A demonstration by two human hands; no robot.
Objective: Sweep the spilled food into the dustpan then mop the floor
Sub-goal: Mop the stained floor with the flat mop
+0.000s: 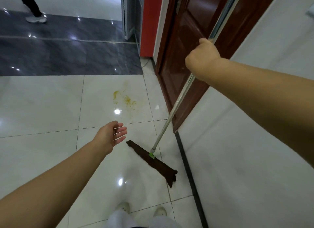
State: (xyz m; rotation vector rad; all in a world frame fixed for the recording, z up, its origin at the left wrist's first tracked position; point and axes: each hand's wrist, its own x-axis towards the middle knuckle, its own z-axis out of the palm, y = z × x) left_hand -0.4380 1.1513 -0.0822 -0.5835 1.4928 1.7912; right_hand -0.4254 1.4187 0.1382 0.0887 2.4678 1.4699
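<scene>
The right hand [202, 55] is curled around the metal mop handle [176, 102], gripping it partway up the pole, and the handle slants from a green cap at the top edge of the view down to a green joint on the mop head [152, 161]. The mop head is a long dark brown pad lying flat on the white floor tiles [42, 105], set at an angle, with its nearer end close to the dark strip along the base of the white wall [246, 142]. The left hand [111, 135] holds nothing; its palm is turned up and its fingers are spread loosely, hovering just beyond the far end of the mop head without touching it. Further from the mop head, past the left hand, a yellow smear of spilled food [124, 98] stains the tiles, well apart from the pad. To the right of the stain stands a reddish-brown door [183, 41], which the mop handle crosses. Below the mop head, two white shoes [141, 210] show at the bottom of the view. Beyond the stain the floor turns dark grey [68, 56], where another person's shoe [36, 18] steps
</scene>
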